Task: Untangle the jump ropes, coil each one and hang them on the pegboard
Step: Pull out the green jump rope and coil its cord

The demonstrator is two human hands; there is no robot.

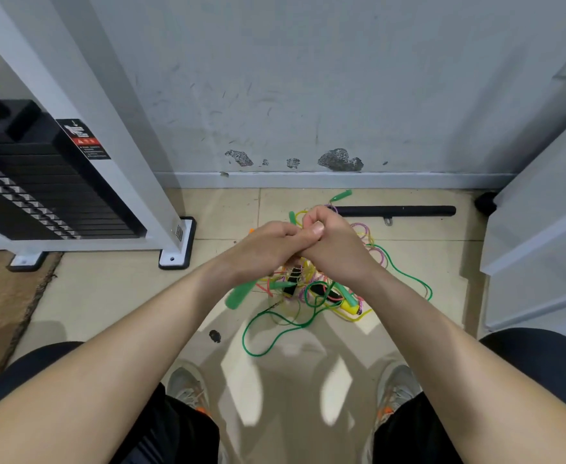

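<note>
A tangle of jump ropes (311, 296) in green, yellow, pink and purple lies on the tiled floor in front of my feet. My left hand (261, 249) and my right hand (331, 242) meet above the pile, fingers curled and pinching rope strands between them. A blurred green handle (239, 294) dangles below my left hand. Another green handle (340, 195) lies near the wall. A yellow handle (350, 308) and black handles (293, 279) sit in the pile. A green rope loop (258, 336) trails toward my shoes. No pegboard is in view.
A black foam-covered bar (395, 211) lies along the wall base behind the pile. A white machine frame (174, 236) with a black weight stack (33, 189) stands at left. White furniture (539, 236) closes the right side. My shoes (187, 386) stand near the bottom.
</note>
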